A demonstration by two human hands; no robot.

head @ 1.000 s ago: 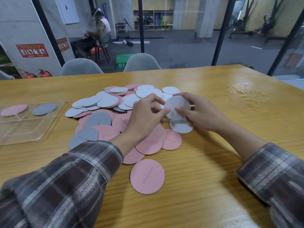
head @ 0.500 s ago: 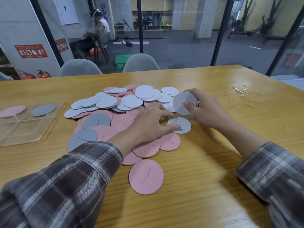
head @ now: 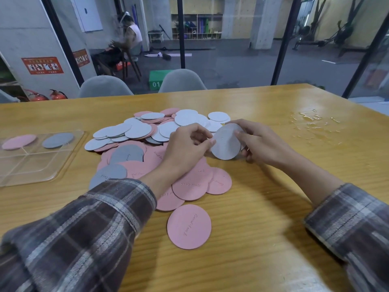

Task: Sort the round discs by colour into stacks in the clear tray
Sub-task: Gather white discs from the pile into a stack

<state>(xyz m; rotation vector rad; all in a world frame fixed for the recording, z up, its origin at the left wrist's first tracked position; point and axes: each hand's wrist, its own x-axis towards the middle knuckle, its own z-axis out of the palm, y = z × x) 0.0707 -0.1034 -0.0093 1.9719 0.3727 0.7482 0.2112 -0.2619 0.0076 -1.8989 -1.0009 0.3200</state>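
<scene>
A heap of round discs (head: 147, 144) in pink, white and grey lies on the wooden table. Both hands hold white discs (head: 226, 142) upright just above the heap's right edge. My left hand (head: 187, 148) pinches their left rim with thumb and fingers. My right hand (head: 259, 142) grips their right side, with at least one more disc behind the front one. The clear tray (head: 31, 165) sits at the far left, holding one pink disc (head: 19, 141) and one grey disc (head: 57, 140) in separate back compartments. A lone pink disc (head: 189, 226) lies nearest me.
A patch of spilled water (head: 311, 123) glistens on the table at the right. Two grey chairs (head: 181, 81) stand at the far edge. Beyond a glass wall a person (head: 130, 36) sits in a gym room.
My left hand lifted the white disc off the table at the heap's right edge and brought it against the white disc in my right hand.
</scene>
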